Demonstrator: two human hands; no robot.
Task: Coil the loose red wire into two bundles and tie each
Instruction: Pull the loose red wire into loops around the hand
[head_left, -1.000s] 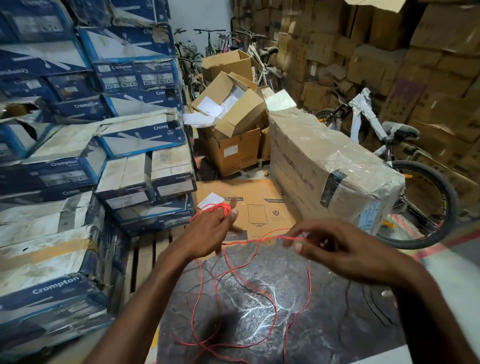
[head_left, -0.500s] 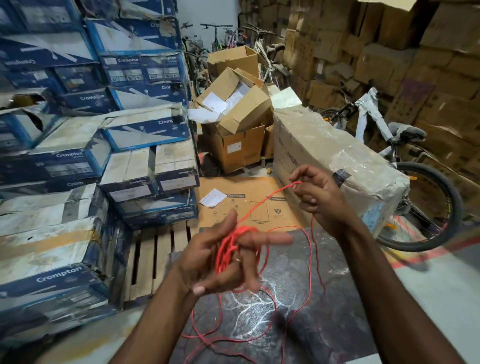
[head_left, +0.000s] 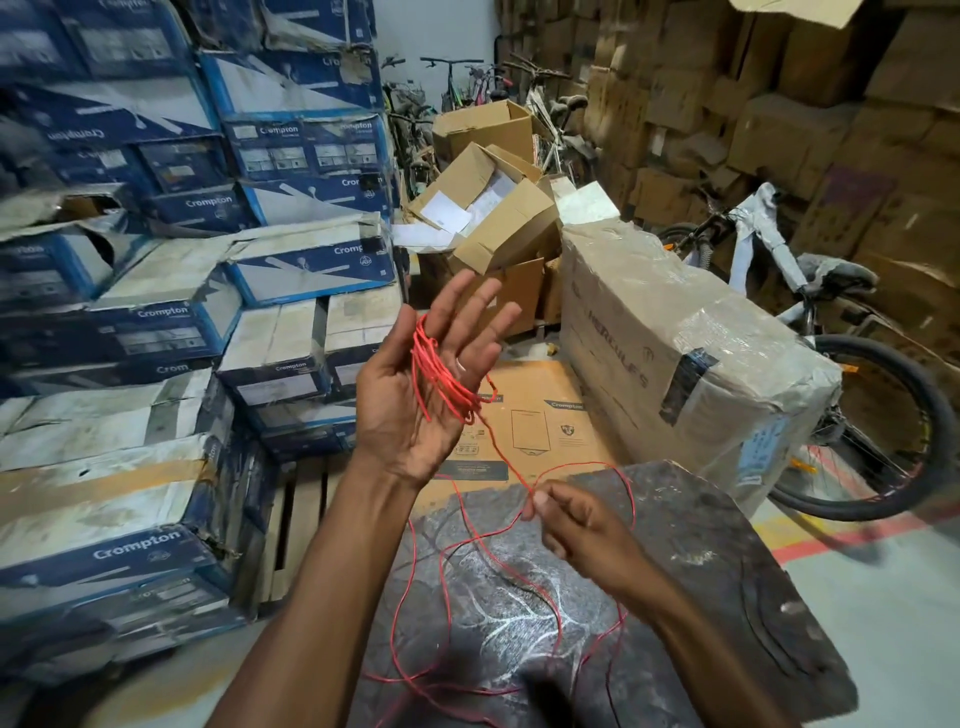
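Observation:
My left hand is raised palm up with its fingers spread and straight. Several turns of red wire are wound around the palm and fingers. From that coil one strand runs down to my right hand, which pinches it between thumb and fingers lower down. The rest of the red wire lies in loose loops on a dark patterned mat below both hands.
Stacked blue Crompton boxes fill the left side. A large wrapped carton stands at the right with a bicycle behind it. A flat cardboard sheet lies ahead, open brown boxes beyond it.
My left hand has risen and opened its fingers, the coil still around it. My right hand has dropped from upper right to below the left hand, still pinching the strand.

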